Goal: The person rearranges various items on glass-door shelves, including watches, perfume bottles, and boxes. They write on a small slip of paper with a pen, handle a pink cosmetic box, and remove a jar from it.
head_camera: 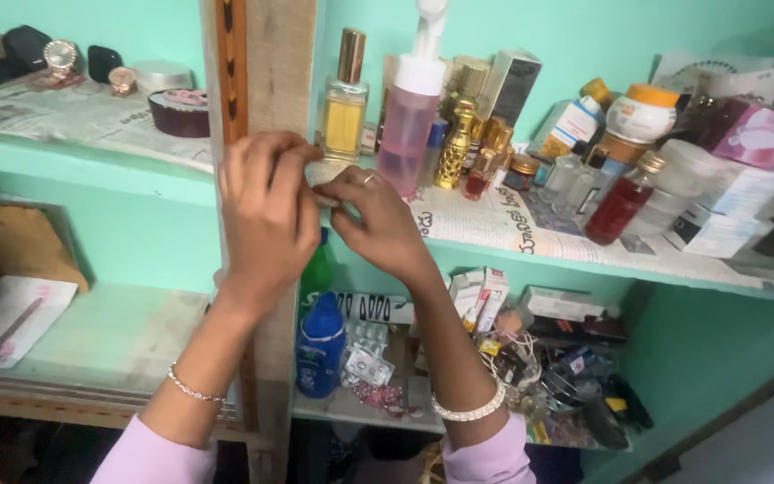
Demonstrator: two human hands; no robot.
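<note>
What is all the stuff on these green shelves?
Pump bottle: one, pink, upper shelf behind the hands.
Perfume bottle: one, yellow with gold cap, left of it.
Gold bottle: one, right of the pump bottle.
Red bottle: one, upper shelf, right.
Jar: one, white with orange lid, back right.
Blue bottle: one, lower shelf.
Newspaper: lines the upper shelf.
Left hand: bracelet on wrist, fingertips meeting the right.
Right hand: ring, bangle on wrist.

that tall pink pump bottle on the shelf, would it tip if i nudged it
Probably. The pink pump bottle is tall and narrow, so likely top-heavy. It stands on loose newspaper, which may slide. Close glass perfume bottles could get knocked too.
</note>
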